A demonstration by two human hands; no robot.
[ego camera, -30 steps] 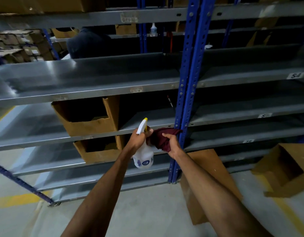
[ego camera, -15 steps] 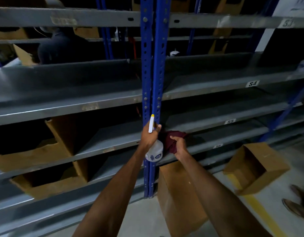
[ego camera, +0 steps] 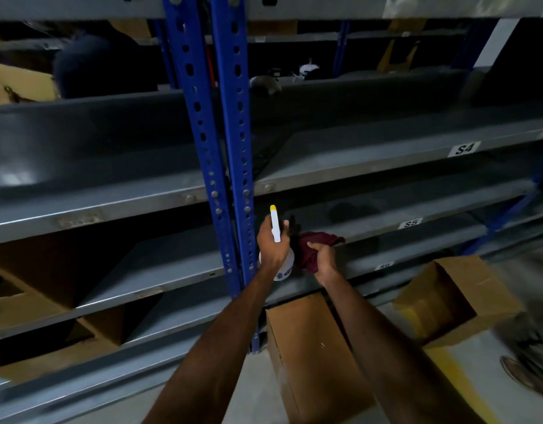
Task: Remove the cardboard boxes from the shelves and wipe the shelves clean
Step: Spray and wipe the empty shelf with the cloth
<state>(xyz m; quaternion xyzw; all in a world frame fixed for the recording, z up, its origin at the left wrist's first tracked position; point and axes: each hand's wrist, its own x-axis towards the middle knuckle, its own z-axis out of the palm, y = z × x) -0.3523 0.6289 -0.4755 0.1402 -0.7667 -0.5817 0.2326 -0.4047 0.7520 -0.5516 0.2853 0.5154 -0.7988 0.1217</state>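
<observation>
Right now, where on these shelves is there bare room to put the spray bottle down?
Bare grey runs: the S4 shelf and S5 shelf, both right of the blue upright. Left of the upright, cardboard boxes crowd the lower shelves. The spray bottle is in the left hand.

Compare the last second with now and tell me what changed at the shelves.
The view swung right: the blue upright slid leftward in frame, the shelf boxes drifted to the left edge, and the floor boxes came closer to centre. Nothing was taken or let go. The left hand still grips the spray bottle; the right hand still holds the cloth.
</observation>
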